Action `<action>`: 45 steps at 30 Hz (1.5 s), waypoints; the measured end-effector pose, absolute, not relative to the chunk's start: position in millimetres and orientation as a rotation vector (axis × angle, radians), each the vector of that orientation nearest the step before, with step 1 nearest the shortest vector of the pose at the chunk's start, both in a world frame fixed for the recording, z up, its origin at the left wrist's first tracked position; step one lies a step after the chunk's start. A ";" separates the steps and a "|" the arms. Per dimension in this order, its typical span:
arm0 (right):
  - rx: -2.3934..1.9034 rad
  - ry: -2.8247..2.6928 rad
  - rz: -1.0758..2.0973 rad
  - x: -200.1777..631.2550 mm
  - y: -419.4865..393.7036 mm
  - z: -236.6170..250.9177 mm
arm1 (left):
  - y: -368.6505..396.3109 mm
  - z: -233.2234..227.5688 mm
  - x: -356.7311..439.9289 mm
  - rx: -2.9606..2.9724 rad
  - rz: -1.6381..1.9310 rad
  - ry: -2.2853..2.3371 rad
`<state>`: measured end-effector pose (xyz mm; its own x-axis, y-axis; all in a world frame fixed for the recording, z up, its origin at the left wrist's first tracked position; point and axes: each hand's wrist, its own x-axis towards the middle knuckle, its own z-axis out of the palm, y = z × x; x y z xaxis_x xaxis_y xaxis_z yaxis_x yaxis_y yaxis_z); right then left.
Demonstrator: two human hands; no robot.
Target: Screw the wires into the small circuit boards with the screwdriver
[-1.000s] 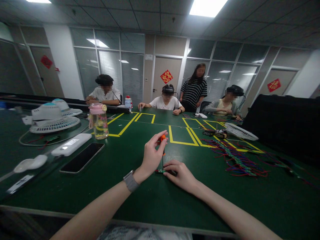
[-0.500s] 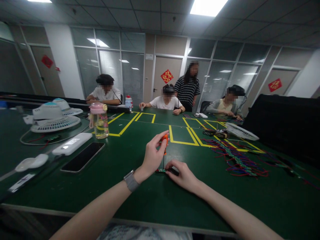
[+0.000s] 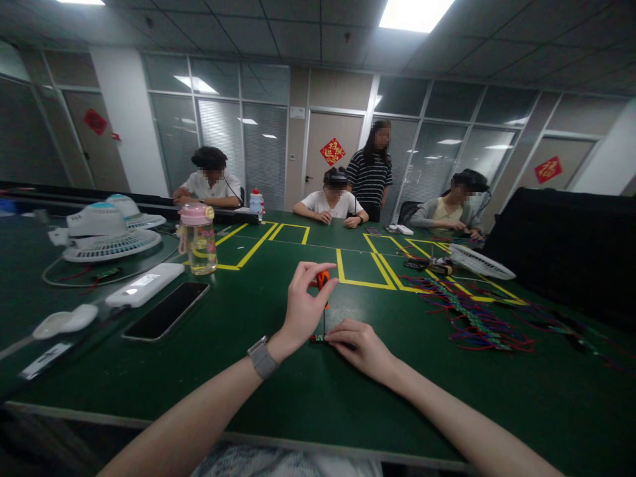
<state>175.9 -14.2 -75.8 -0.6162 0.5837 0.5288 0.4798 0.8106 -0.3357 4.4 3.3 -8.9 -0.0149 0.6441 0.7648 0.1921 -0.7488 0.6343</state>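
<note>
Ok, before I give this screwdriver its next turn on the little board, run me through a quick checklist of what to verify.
1. Left hand grips the orange screwdriver by its handle: ok.
2. Screwdriver upright, tip down on the small circuit board: ok.
3. Right hand pins the board to the green table: ok.
4. Tip seated in a screw head: cannot tell, too small.
5. Bundle of coloured wires lies apart from both hands: ok.
6. Phone away from the left arm: ok.

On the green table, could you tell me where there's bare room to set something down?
Bare: between the phone and the left hand, and the table edge strip nearest the camera. Crowded: fans far left, the wire bundle right of the right hand.
</note>
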 end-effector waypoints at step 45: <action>-0.800 -2.433 0.205 166.2 -8.5 -62.3 | 0.1 -18.9 -21.8 2.802 0.199 1.258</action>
